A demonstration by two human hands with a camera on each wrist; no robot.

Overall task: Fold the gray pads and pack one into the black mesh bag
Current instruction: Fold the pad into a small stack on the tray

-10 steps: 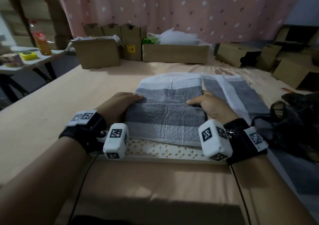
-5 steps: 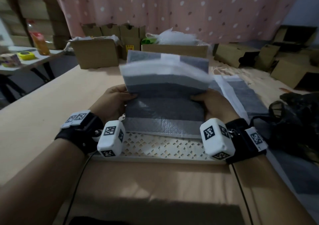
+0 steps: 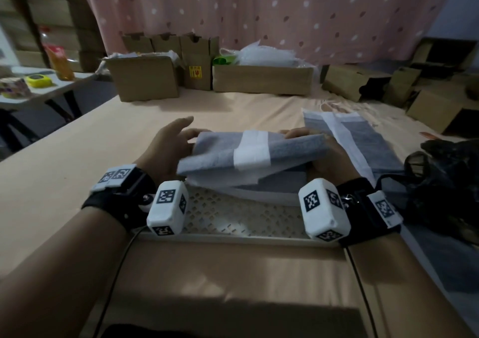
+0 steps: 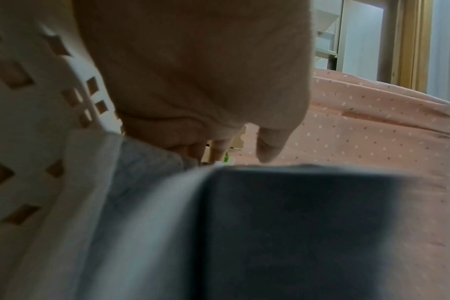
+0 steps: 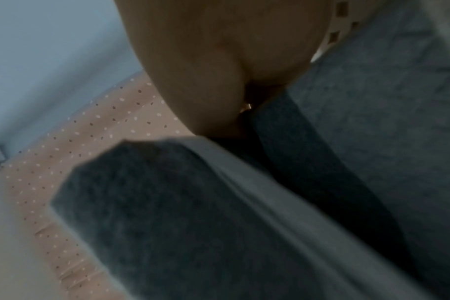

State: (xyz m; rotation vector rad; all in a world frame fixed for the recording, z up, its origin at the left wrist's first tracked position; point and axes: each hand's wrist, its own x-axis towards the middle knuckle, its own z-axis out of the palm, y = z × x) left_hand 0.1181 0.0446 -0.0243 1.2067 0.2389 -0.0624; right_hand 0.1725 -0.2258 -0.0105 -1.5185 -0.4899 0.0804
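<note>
A gray pad (image 3: 220, 151) with a white centre strip lies on a white perforated board (image 3: 233, 216) in front of me. Its far half is folded over toward me and hangs just above the lower half. My left hand (image 3: 168, 146) is at the pad's left edge, fingers fairly straight against the fold and thumb raised free. My right hand (image 3: 331, 161) grips the pad's right edge, mostly hidden under the flap. In the wrist views the flap (image 4: 270, 223) (image 5: 167, 203) fills the foreground, blurred. A second gray pad (image 3: 368, 143) lies flat to the right. The black mesh bag (image 3: 445, 182) sits crumpled at the far right.
Cardboard boxes (image 3: 261, 78) line the back of the beige table, with more boxes (image 3: 427, 99) at the right. A small side table (image 3: 39, 89) with tape rolls stands at the left. A pink dotted curtain hangs behind.
The pad lay flat a second ago. Both hands lifted its far half upright, and now it has swung over toward me, almost down on the near half.
</note>
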